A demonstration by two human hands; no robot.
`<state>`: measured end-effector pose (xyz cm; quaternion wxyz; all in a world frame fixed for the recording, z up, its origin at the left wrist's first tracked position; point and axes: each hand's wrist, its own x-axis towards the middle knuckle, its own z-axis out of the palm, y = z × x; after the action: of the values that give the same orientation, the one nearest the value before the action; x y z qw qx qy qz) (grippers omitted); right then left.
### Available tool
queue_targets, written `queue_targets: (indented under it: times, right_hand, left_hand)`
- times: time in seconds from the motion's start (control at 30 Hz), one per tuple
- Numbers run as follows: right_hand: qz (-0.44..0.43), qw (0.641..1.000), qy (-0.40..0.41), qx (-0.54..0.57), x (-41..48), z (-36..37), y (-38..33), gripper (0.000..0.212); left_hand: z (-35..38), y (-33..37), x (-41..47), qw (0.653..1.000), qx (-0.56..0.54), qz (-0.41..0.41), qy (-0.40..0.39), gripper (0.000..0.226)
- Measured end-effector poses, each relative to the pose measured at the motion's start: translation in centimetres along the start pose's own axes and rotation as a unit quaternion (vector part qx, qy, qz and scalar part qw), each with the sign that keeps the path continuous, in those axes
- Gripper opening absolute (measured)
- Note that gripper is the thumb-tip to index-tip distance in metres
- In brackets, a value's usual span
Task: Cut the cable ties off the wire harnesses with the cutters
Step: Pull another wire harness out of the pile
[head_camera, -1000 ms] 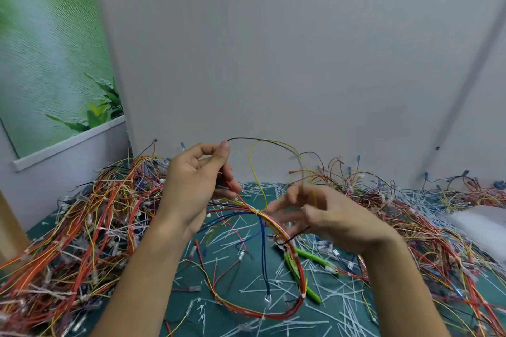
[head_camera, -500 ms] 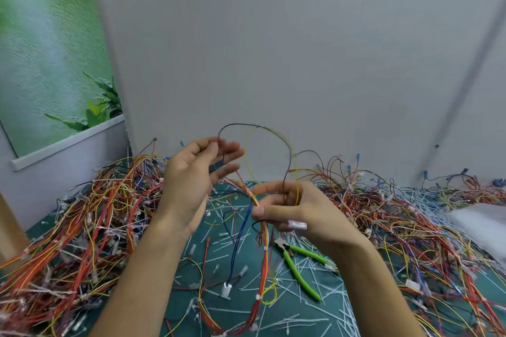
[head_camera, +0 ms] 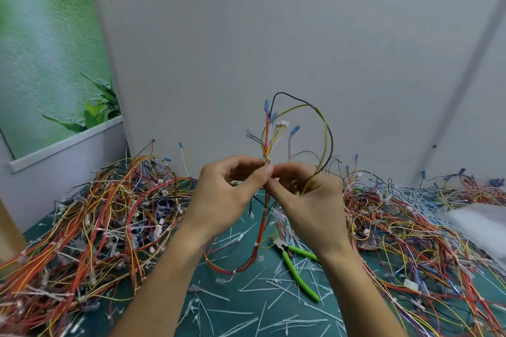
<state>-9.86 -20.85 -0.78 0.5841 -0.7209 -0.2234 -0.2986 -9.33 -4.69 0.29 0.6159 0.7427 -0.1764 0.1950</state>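
Right now your left hand [head_camera: 224, 200] and right hand [head_camera: 309, 200] pinch one bundled red, yellow and black wire harness [head_camera: 269, 139], fingertips meeting, held upright above the green cutting mat [head_camera: 246, 309]. Green-handled cutters [head_camera: 297, 268] lie on the mat, just below your right wrist. You seem to be locating a tie; next, free your right hand for the cutters.

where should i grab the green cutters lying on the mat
Take the cutters by the two green handles, which splay toward you and to the right; the metal jaws point away, up-left, near the hanging harness. Come down from above with the right hand, which is nearest, though both hands now hold the harness. Cut ties litter the mat around the handles.
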Motion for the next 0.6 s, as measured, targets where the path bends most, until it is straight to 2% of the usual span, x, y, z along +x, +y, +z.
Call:
queue_targets:
  times: [0.13,0.27,0.4,0.5,0.6]
  right_hand:
    - [-0.128,0.985,-0.021,-0.110,0.2,-0.4,0.1,0.015]
    - [-0.152,0.982,-0.026,-0.110,0.1,0.2,0.3,0.025]
    - [-0.045,0.997,-0.059,-0.015,0.2,-0.1,0.0,0.044]
    - [0.013,0.998,-0.046,0.048,0.6,-0.5,-0.1,0.056]
    - [0.123,0.986,-0.023,0.105,1.0,-1.1,-0.4,0.084]
  left_hand:
    - [-0.1,0.1,0.1,0.999,-0.016,0.015,0.040,0.026]
    - [-0.6,0.1,0.2,1.000,0.006,0.012,0.028,0.022]
    - [-0.7,0.1,0.2,0.999,-0.015,0.009,0.038,0.027]
    - [-0.8,0.2,0.4,0.997,-0.053,-0.025,0.046,0.029]
    - [-1.1,0.6,0.5,0.987,-0.136,-0.059,0.059,0.032]
